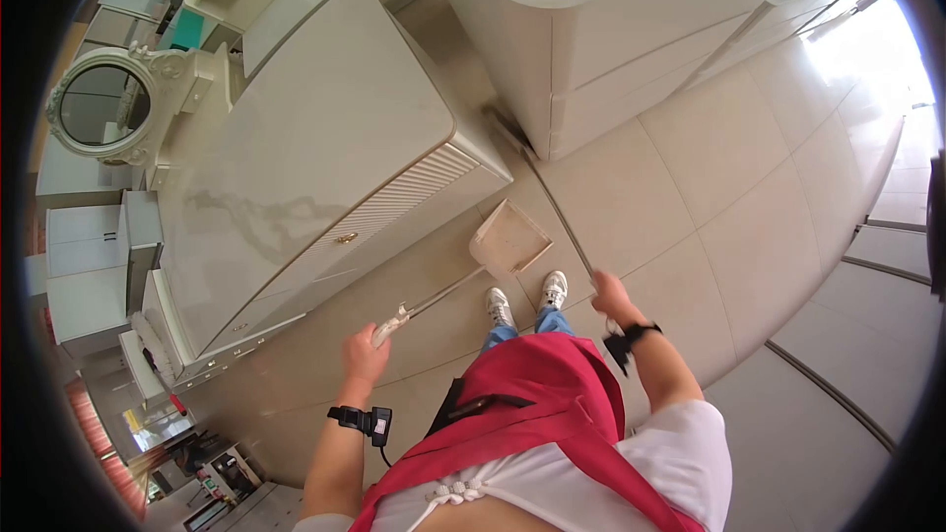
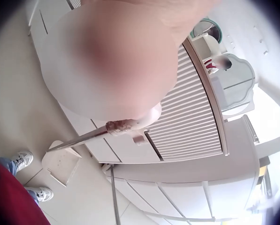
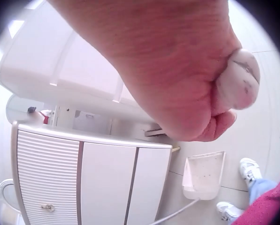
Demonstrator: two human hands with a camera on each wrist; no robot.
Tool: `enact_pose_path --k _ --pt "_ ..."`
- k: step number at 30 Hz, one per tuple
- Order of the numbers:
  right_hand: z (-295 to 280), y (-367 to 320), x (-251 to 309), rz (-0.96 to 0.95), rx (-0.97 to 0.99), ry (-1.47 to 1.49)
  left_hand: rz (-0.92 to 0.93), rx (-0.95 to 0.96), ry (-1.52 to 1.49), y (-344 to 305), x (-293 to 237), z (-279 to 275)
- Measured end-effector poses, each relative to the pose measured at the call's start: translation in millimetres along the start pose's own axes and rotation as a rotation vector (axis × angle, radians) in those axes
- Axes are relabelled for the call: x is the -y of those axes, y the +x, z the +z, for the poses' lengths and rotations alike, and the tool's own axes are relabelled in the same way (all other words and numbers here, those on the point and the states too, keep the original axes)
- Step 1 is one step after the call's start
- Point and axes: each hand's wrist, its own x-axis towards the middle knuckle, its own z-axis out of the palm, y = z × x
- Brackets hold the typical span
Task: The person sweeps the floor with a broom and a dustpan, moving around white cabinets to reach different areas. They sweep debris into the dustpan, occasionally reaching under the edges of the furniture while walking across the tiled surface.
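In the head view my left hand [image 1: 366, 363] grips the white handle [image 1: 390, 327] of a long-handled dustpan [image 1: 512, 239], whose pale pan rests on the floor before my shoes. My right hand [image 1: 615, 298] grips the upper end of a broom stick [image 1: 564, 215]. The broom head [image 1: 508, 130] lies in the gap between two white cabinets. In the left wrist view my left hand [image 2: 111, 61] covers most of the handle. The right wrist view shows my right hand [image 3: 177, 79] curled round the white handle end [image 3: 238, 80]; small specks lie in the pan [image 3: 203, 176].
A glossy white cabinet [image 1: 325, 138] with a ribbed front stands left of the gap, and a taller white one [image 1: 611, 49] stands right of it. An oval mirror [image 1: 104, 101] is at the far left. My shoes [image 1: 555, 289] stand on the tiled floor [image 1: 749, 227] just behind the pan.
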Motion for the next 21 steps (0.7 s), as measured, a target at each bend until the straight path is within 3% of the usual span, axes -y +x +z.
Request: enact_pose_path --k 1,2,3,6,9,15,16,21 --pt "-8 -33 -7 -0.041 -0.052 -0.053 0.011 -0.001 0.013 1 0 0" --pt "-46 -72 33 0.203 0.076 0.074 0.02 0.0 0.025 0 0 0" --pt "-35 -85 3 0.072 0.028 -0.023 0.012 0.009 0.024 0 0 1" --pt "-58 -131 24 0.231 0.099 0.137 0.009 0.019 0.024 2 1 2" --pt "-76 -125 47 0.222 0.157 0.119 0.012 0.006 0.018 1 0 4" --pt "-60 24 95 0.088 0.043 0.217 -0.025 0.035 0.065 -3 -10 3" --pt "-41 64 89 -0.036 -0.041 0.203 -0.027 0.038 0.074 -5 -13 3" --pt "-25 162 129 -0.072 0.039 0.325 -0.058 0.039 0.063 -6 -22 2"
